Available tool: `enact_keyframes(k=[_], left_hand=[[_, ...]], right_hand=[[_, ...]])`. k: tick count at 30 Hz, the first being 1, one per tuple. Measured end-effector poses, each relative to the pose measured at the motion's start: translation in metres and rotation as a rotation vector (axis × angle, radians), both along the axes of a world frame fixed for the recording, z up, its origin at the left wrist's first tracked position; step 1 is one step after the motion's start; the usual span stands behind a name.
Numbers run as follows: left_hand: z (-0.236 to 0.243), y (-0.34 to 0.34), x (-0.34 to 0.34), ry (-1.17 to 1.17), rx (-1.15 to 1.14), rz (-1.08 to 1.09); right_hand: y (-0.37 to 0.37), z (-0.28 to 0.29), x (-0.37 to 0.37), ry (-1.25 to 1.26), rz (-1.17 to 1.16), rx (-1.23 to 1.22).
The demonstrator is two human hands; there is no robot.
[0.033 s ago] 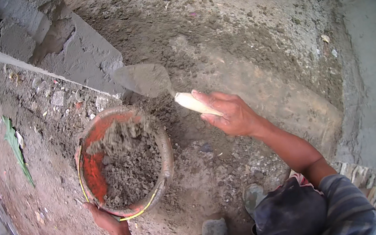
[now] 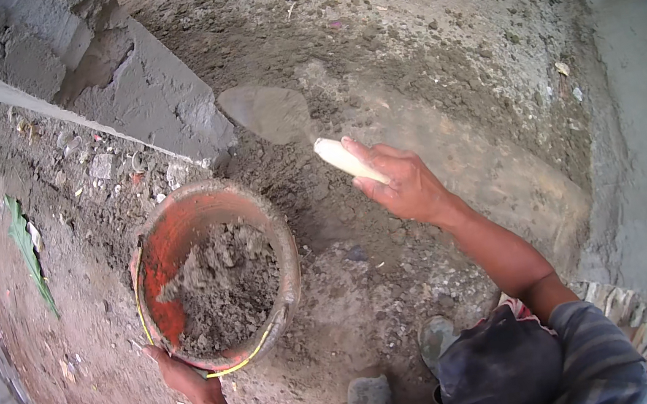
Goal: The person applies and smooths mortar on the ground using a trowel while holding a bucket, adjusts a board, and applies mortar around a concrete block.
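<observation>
- Your right hand (image 2: 407,179) grips the trowel (image 2: 270,113) by its handle.
- Your left hand (image 2: 183,377) grips the bucket (image 2: 156,286) at its near-left edge.
- Grey mortar (image 2: 224,296) lies inside.

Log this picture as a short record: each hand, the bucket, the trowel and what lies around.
Left hand: at the rim of the bucket, fingers partly hidden
Right hand: closed around the pale handle of the trowel
Bucket contents: grey mortar, heaped unevenly
Bucket colour: orange-red inside
Trowel blade: pointing away from the person
Around: grey wall, green leaf
</observation>
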State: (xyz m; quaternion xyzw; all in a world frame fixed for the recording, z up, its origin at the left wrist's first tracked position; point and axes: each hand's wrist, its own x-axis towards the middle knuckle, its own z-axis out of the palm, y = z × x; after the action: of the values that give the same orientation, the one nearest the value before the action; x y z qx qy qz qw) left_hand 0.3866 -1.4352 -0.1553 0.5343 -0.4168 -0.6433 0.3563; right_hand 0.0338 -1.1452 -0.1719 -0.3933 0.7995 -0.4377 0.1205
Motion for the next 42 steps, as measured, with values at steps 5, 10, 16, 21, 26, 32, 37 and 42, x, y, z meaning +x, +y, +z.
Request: enact_keyframes(k=[5, 10, 16, 21, 26, 32, 37, 42], left_hand=[[-0.012, 0.000, -0.010, -0.009, 0.041, -0.022], [-0.013, -0.003, -0.007, -0.025, 0.045, -0.012], [-0.019, -0.010, -0.003, 0.002, 0.042, -0.010], [-0.015, -0.008, -0.003, -0.003, 0.008, -0.013], [-0.019, -0.005, -0.008, 0.004, 0.009, -0.027], [-0.016, -0.007, -0.005, 0.001, 0.017, -0.015], [-0.003, -0.001, -0.003, 0.011, 0.029, -0.007], [-0.006, 0.006, -0.027, -0.080, 0.013, 0.021]], right_hand=[[0.011, -0.088, -0.143, 0.017, -0.435, 0.159], [-0.048, -0.102, -0.160, -0.290, -0.216, 0.152], [-0.101, -0.090, -0.098, -0.425, -0.019, 0.092], [-0.109, -0.106, -0.075, -0.587, -0.072, -0.040], [-0.059, -0.060, -0.055, -0.740, -0.085, -0.100], [-0.004, 0.040, 0.006, -0.117, 0.027, -0.171], [0.001, 0.073, 0.011, 0.057, 0.162, 0.139], [-0.027, -0.039, -0.155, 0.085, -0.409, 0.141]])
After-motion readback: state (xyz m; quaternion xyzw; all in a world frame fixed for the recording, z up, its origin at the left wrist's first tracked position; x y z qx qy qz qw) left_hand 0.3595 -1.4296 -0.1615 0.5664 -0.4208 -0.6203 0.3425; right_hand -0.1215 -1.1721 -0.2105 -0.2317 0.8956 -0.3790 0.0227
